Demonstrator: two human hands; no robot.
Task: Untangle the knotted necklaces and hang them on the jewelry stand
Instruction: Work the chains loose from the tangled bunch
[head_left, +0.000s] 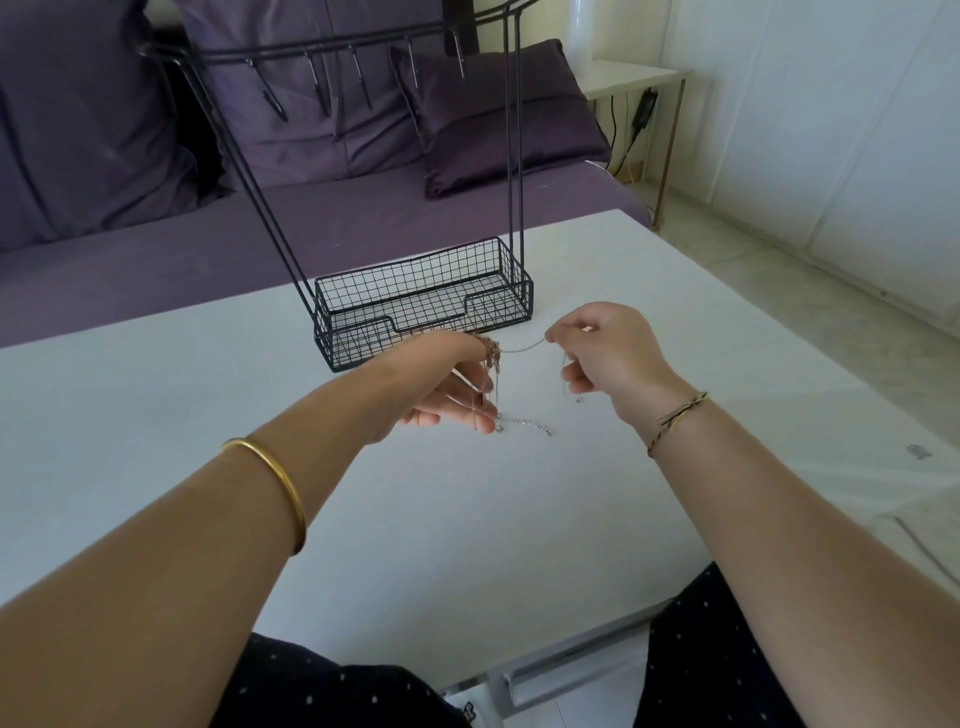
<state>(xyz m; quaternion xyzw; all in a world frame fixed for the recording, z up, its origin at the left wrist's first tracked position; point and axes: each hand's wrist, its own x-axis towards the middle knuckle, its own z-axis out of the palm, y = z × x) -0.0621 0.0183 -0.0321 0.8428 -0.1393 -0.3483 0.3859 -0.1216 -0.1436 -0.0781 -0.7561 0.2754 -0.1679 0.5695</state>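
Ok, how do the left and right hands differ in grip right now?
The left hand holds the tangled bunch of chains, ends trailing onto the table; the right hand pinches one strand leading from it. Left fingers spread, right fingers curled. Both work in front of the stand.

No lettering could be read anywhere. Out at three o'clock a small grey mark (919, 451) sat on the white table (467, 519), too blurred to tell as letters or numbers. Down at six o'clock, below the table's near edge, a dark scrap of print (467, 709) showed on something white, too small and cut off to make out.
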